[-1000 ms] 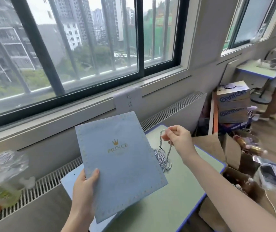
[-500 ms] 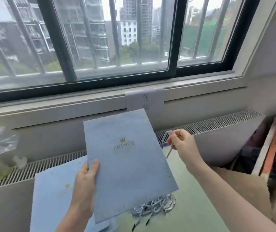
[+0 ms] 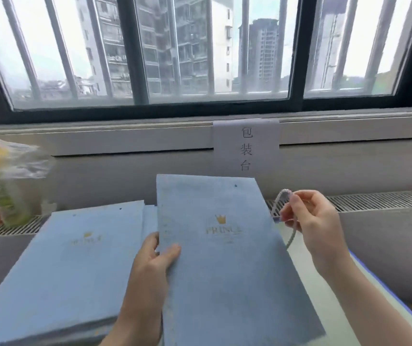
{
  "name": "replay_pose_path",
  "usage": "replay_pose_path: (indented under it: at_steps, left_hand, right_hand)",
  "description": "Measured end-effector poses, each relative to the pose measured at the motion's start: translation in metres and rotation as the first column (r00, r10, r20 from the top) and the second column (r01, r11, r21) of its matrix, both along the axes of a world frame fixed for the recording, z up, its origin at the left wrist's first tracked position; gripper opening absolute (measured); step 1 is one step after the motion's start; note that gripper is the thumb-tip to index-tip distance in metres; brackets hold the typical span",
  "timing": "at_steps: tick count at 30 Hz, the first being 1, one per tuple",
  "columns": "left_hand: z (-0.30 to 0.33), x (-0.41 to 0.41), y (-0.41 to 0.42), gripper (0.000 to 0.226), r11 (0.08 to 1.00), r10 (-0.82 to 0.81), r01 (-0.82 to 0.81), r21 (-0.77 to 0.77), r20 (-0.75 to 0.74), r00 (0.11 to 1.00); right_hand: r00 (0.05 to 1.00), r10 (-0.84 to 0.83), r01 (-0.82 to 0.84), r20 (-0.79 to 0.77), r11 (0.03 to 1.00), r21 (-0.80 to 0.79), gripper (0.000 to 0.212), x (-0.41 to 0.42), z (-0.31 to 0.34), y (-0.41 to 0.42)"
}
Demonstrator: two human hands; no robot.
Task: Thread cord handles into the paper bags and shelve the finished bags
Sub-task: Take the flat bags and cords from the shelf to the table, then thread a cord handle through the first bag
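Note:
A flat light-blue paper bag (image 3: 225,265) with a gold crown and "PRINCE" print is held up over the table. My left hand (image 3: 150,265) grips its left edge, thumb on the front. A small hole shows near the bag's top right corner. My right hand (image 3: 312,226) pinches a pale twisted cord (image 3: 281,198) just right of the bag's upper edge; the cord loops above the fingers and one end hangs down below them. A stack of the same blue bags (image 3: 70,265) lies flat on the left.
A green table with a blue edge (image 3: 379,303) shows at the lower right. Behind runs a radiator grille (image 3: 379,199) under the windowsill, with a paper sign (image 3: 246,148) taped above. A plastic bag with bottles (image 3: 2,186) sits at the left.
The view has swung left and the camera is closer. The held bag now stands more upright, the stack on the left has come into view, and my right hand has brought the cord up beside the bag's top.

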State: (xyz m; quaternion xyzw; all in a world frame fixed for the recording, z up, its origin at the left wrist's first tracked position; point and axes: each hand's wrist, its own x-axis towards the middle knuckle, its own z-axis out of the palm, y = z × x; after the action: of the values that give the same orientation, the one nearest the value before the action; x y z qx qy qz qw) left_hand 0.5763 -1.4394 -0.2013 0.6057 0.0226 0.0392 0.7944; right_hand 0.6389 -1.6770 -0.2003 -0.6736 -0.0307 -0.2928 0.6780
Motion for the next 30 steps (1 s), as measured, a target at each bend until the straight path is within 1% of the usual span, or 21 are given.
replay_pose_path:
  at_steps: [2, 4, 7, 9, 11, 13, 15, 16, 18, 20, 22, 25, 28, 30]
  left_hand:
    - [-0.015, -0.013, -0.014, 0.021, 0.999, 0.037, -0.038, 0.016, 0.051, 0.998]
    - [-0.025, -0.02, -0.025, 0.026, 0.998, 0.047, -0.05, 0.029, 0.096, 0.994]
    - [-0.041, -0.025, -0.037, 0.032, 0.996, 0.058, -0.066, 0.065, 0.119, 0.991]
    - [-0.044, -0.022, -0.039, 0.038, 0.994, 0.056, -0.065, 0.082, 0.11, 0.992]
    - [-0.046, -0.016, -0.039, 0.041, 0.996, 0.042, -0.049, 0.072, 0.091, 0.995]
    - [-0.056, -0.008, -0.039, 0.052, 0.989, 0.064, -0.079, 0.125, 0.117, 0.991]
    - [-0.065, -0.002, -0.039, 0.065, 0.971, 0.071, -0.107, 0.216, 0.167, 0.983]
    - [-0.069, 0.001, -0.038, 0.066, 0.959, 0.069, -0.118, 0.257, 0.191, 0.979]
    - [-0.073, 0.004, -0.035, 0.064, 0.954, 0.051, -0.111, 0.279, 0.213, 0.976]
    - [-0.075, 0.01, -0.031, 0.064, 0.962, 0.047, -0.099, 0.255, 0.201, 0.978]
    - [-0.077, 0.016, -0.028, 0.049, 0.973, 0.045, -0.084, 0.213, 0.181, 0.982]
    - [-0.081, 0.021, -0.028, 0.032, 0.979, 0.034, -0.062, 0.192, 0.148, 0.988]
    - [-0.084, 0.023, -0.03, 0.027, 0.986, 0.056, -0.069, 0.155, 0.087, 0.995]
    - [-0.085, 0.024, -0.031, 0.026, 0.986, 0.049, -0.056, 0.159, 0.05, 0.998]
  right_hand:
    - [0.999, 0.0, 0.001, 0.044, 1.0, -0.022, 0.011, -0.009, -0.011, -0.007]
    - [0.999, -0.007, 0.008, 0.041, 0.999, -0.033, 0.011, -0.017, -0.024, -0.012]
    - [0.999, -0.004, 0.003, -0.041, 0.999, -0.041, 0.009, -0.026, -0.043, -0.013]
    - [0.997, -0.016, 0.011, -0.076, 0.998, -0.064, 0.01, -0.026, -0.054, -0.014]
    - [0.995, -0.027, 0.011, -0.098, 0.987, -0.16, 0.011, -0.023, -0.061, -0.011]
    - [0.993, -0.043, 0.013, -0.111, 0.968, -0.25, 0.009, -0.021, -0.067, -0.007]
    - [0.995, -0.02, -0.008, -0.101, 0.963, -0.271, 0.005, -0.02, -0.068, -0.003]
    - [0.995, -0.011, -0.017, -0.096, 0.958, -0.285, 0.004, -0.021, -0.068, -0.001]
    - [0.997, -0.01, -0.015, -0.078, 0.951, -0.309, 0.004, -0.023, -0.066, 0.001]
    - [0.999, -0.028, 0.014, -0.041, 0.95, -0.311, 0.008, -0.024, -0.065, 0.003]
    - [0.998, -0.063, 0.063, 0.009, 0.958, -0.279, 0.011, -0.024, -0.061, 0.004]
    - [0.985, -0.124, 0.15, 0.121, 0.96, -0.235, 0.016, -0.024, -0.056, 0.004]
    - [0.948, -0.179, 0.255, 0.263, 0.921, -0.295, 0.02, -0.027, -0.052, 0.003]
    - [0.902, -0.215, 0.342, 0.374, 0.885, -0.316, 0.021, -0.029, -0.047, 0.001]
